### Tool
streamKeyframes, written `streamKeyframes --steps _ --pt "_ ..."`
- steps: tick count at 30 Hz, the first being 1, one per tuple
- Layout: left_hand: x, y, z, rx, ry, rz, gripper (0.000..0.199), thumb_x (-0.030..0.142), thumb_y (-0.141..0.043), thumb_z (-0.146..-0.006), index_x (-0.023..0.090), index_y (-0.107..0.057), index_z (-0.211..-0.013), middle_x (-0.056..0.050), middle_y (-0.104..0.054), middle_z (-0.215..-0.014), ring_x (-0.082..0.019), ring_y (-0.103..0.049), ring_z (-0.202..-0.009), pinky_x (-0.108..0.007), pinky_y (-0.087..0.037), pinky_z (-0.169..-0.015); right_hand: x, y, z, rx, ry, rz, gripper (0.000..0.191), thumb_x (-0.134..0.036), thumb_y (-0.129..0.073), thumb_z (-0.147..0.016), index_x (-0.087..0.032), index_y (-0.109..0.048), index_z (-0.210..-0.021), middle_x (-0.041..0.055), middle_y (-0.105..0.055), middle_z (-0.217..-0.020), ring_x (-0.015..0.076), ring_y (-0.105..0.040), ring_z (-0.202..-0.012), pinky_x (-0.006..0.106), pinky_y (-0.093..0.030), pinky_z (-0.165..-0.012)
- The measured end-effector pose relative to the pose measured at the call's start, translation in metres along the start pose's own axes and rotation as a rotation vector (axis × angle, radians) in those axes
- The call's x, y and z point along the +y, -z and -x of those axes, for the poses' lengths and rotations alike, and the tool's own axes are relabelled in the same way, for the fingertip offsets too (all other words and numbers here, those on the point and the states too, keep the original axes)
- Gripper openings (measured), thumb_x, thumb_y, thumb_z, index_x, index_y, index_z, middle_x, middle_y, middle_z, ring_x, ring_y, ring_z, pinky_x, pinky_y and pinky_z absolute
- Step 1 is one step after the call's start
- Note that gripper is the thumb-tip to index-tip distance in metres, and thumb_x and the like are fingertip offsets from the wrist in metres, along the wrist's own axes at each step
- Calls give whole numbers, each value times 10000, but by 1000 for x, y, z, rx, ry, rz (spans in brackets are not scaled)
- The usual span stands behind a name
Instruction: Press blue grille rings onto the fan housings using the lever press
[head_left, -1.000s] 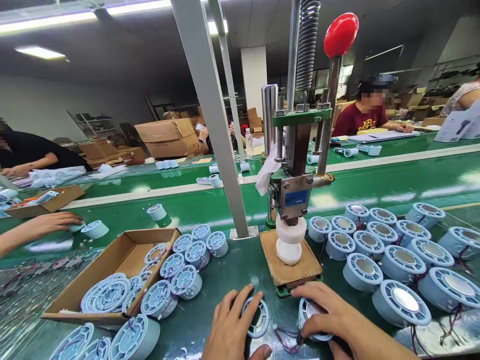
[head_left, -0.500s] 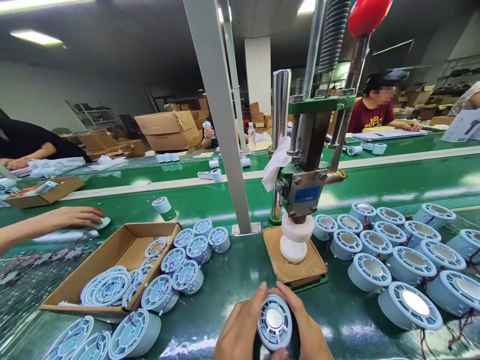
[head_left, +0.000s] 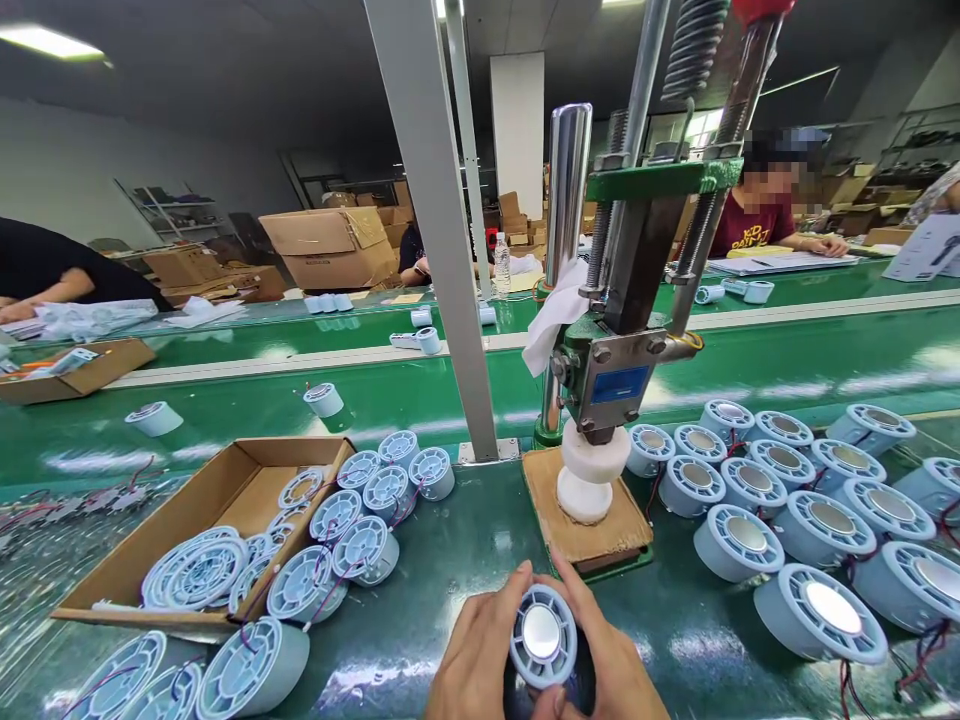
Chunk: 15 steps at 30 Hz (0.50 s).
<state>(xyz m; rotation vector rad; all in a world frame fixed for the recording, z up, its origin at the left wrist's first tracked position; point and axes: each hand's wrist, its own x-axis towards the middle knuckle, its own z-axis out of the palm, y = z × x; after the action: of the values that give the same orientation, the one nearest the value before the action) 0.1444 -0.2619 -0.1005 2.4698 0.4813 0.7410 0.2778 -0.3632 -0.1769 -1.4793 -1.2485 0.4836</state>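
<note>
A round light-blue fan housing [head_left: 543, 640] with a slotted rim and a shiny silver disc in its centre is held upright between my two hands, low in the view. My left hand [head_left: 478, 645] wraps its left side, and my right hand [head_left: 613, 655] closes round the right side with the thumb at the lower edge. Just beyond my fingertips stands a hand press [head_left: 626, 375]. Its white round pressing block [head_left: 596, 455] is down against a white round seat [head_left: 583, 497] on a cardboard-covered base [head_left: 551, 505].
Several housings with silver discs [head_left: 742, 540] stand right of the press. On the left, several housings without discs [head_left: 365, 550] sit beside a cardboard box [head_left: 217, 470] holding light-blue rings [head_left: 195, 570]. A grey post [head_left: 442, 220] rises behind. Co-workers sit across the green conveyor [head_left: 750, 360].
A co-worker's hand on the left has withdrawn, and a light-blue housing now lies on the conveyor there. The housing between my hands has turned slightly. My view has shifted a little.
</note>
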Motion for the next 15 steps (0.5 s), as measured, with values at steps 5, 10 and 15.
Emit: streamKeyframes --steps 5,10,15 --pt "-3 -4 3 -27 51 53 945 118 -689 -717 386 -231 -1498 -6 -639 -1293 -237 -621 -1129 -330 -523 -958 4 6 0 -104 -20 1 917 -197 -550 -769 -174 -105 -1570 63 -410 -1494 197 -431 -1373 281 -388 -1123" --pt "-4 -15 7 55 165 188 779 251 -651 -795 355 -307 -1485 -42 -631 -1297 -269 -600 -1158 -392 -497 -981 -3 9 -2 -220 -28 144 836 -101 -477 -779 -116 -173 -1557 87 -243 -1566 201 -272 -1457 347 -305 -1180" --pt "-7 -38 18 72 208 251 612 303 -561 -826 275 -437 -1424 -83 -588 -1353 -287 -554 -1235 -415 -449 -1037 -33 31 -16 -426 -93 381 809 -54 -500 -755 -31 -246 -1523 147 -256 -1548 247 -303 -1442 390 -333 -1173"
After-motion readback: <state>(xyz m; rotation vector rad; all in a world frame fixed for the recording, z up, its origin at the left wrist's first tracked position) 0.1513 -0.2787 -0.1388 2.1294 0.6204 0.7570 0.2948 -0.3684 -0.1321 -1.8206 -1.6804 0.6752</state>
